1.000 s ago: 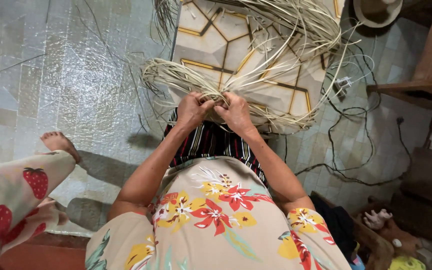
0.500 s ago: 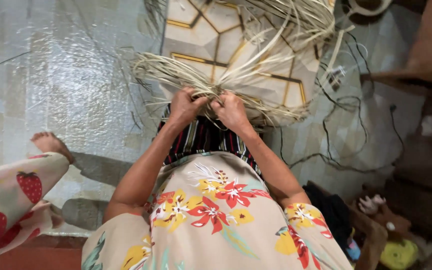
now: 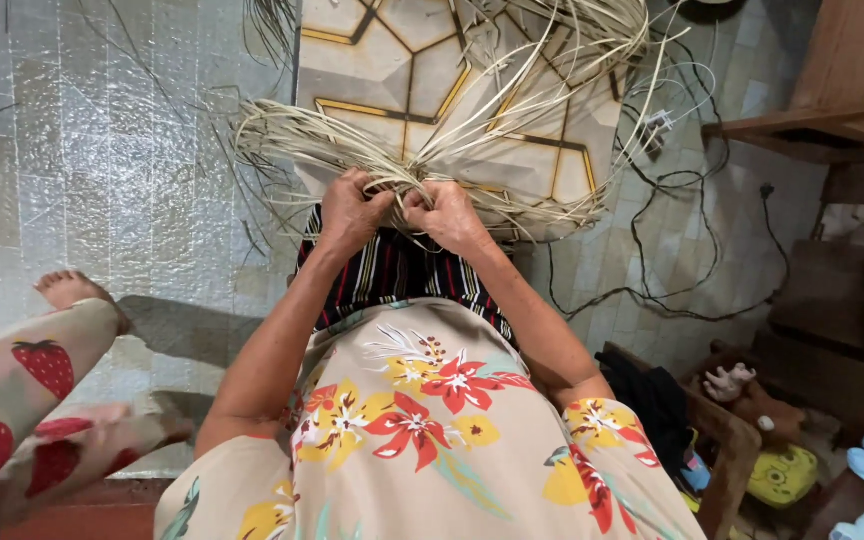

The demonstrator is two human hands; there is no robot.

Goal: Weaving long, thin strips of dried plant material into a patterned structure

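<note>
Both hands are clenched side by side on 1 bundle of pale dried straw strands (image 3: pixel 432 150): the left hand (image 3: pixel 350 212) and the right hand (image 3: pixel 446 214) each pinch the strands where they gather, knuckles nearly touching. The strands fan out over the near edge of a patterned floor mat (image 3: pixel 392 60) on the tiled floor (image 3: pixel 102 150). Black cables (image 3: pixel 672 240) trail off the mat's right edge. Another person's bare foot (image 3: pixel 70 290) rests well apart at the left.

Pale straw strips (image 3: pixel 422 150), bunched, fanned over patterned tile.

Black cables (image 3: pixel 652 290) on floor — wooden bench (image 3: pixel 832 110).
</note>
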